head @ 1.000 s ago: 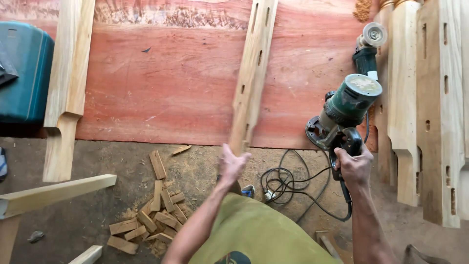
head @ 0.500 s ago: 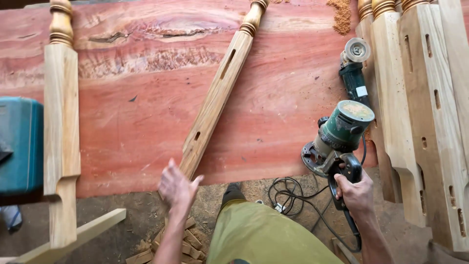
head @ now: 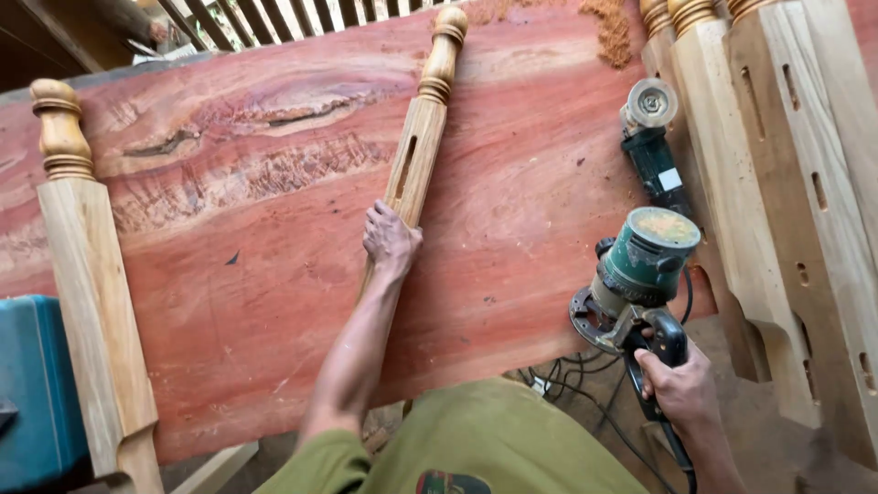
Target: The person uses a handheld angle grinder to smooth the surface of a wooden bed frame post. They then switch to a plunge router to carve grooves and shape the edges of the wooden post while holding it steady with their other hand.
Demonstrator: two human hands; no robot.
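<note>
My left hand (head: 390, 240) has reached and now grasps the wooden post (head: 416, 160), its length running ahead; right hand (head: 679, 388) grips the router (head: 637, 274).

turned wooden post (head: 416, 165) | flat on slab; green router (head: 636, 274) | at slab edge

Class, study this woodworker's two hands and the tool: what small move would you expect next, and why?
Probably lifting the green router onto the red slab toward the slotted post. The left hand already pins that post flat, while the right hand grips the router's handle at the slab's edge, apart from the post.
</note>
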